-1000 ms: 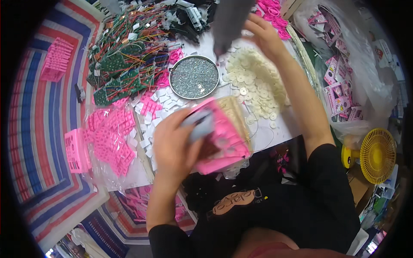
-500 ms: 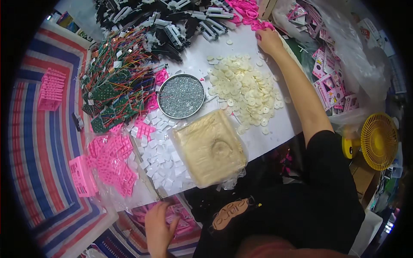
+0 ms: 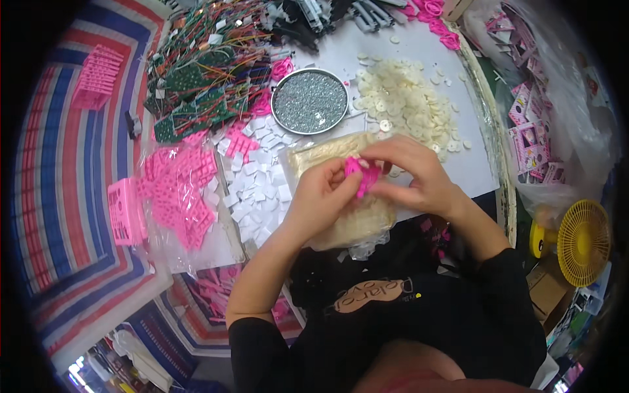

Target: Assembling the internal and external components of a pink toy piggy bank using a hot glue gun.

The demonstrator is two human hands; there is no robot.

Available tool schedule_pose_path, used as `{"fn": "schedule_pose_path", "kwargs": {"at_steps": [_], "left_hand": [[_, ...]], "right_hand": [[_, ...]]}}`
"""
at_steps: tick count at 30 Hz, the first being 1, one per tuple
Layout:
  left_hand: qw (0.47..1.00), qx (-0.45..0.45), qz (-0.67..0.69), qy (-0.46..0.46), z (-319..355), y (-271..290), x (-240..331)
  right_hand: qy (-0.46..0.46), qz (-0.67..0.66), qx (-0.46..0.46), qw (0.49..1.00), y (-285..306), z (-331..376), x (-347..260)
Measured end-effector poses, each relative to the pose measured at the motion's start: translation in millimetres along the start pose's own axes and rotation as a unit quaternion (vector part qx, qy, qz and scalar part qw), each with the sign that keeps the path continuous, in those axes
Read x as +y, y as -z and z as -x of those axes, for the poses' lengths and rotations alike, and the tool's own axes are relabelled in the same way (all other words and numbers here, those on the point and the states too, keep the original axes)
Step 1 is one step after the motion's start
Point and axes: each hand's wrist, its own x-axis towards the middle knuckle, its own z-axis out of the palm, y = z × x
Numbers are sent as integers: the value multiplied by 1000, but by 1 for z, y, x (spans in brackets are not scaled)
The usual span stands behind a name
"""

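Nearest the camera, the person's black sleeves and bare forearms rise from the lower edge and meet over the front edge of the white table (image 3: 458, 164). The left hand (image 3: 321, 196) and the right hand (image 3: 419, 177) are drawn together, fingers curled in and pinching a small pink plastic part (image 3: 362, 175) from both sides; the part sits between the fingertips of both hands, just above a beige cushion-like pad (image 3: 341, 223) that lies under the hands at the table's near edge.

Just left of the pad lies a scatter of small white square pieces (image 3: 259, 177), and beyond that a clear bag of pink plastic frames (image 3: 180, 193), with a pink comb-like block (image 3: 124, 211) beside it.

Farther back, a round metal dish of silver glitter-like grains (image 3: 309, 101) stands between a heap of green circuit boards with coloured wires (image 3: 196, 85) on the left and a pile of cream round discs (image 3: 403, 101) on the right.

At the far edge lie black and grey connectors (image 3: 314, 13). Off the table to the right stands a yellow fan (image 3: 580, 242).
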Motion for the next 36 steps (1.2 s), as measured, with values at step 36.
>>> {"fn": "schedule_pose_path", "kwargs": {"at_steps": [36], "left_hand": [[597, 375, -699, 118, 217, 408, 114]], "right_hand": [[-129, 106, -152, 974, 12, 36, 32]]}}
